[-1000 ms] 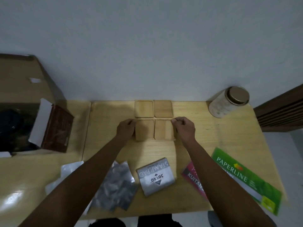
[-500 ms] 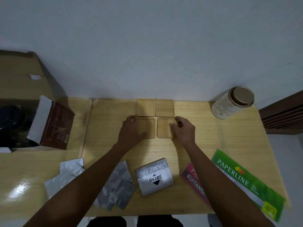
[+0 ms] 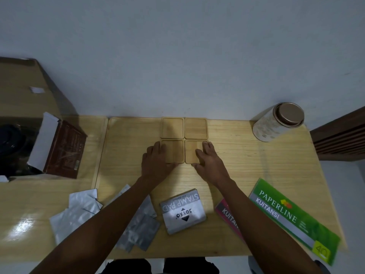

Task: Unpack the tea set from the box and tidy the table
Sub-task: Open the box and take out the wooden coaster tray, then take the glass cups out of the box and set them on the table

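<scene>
Four square pale wooden coasters are laid edge to edge in a two-by-two block at the far middle of the light wooden table (image 3: 246, 155), apparently so the set sits squared up and tidy. The near left coaster (image 3: 173, 151) is covered at its left side by the left hand (image 3: 156, 161), laid flat with nothing clasped. The near right coaster (image 3: 192, 151) is pressed by the right hand (image 3: 207, 159), fingers extended, nothing grasped. Both forearms are stretched forward from the near edge. The opened dark red cardboard box (image 3: 65, 149) stands at the far left.
</scene>
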